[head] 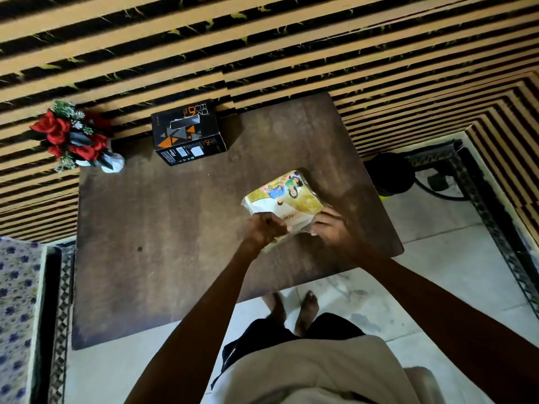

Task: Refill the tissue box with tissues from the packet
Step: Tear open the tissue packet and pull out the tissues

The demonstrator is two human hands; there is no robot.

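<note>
Both hands (pixel 294 225) pinch the tissue packet's (pixel 287 193) near edge.

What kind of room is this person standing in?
Probably a room in a home: a low wooden table against a striped wall, a vase of red flowers, floral bedding at the left edge, and bare feet on tiled floor.

Both hands (pixel 264 227) (pixel 328 225) grip the tissue packet (pixel 284 196) (near end).
</note>
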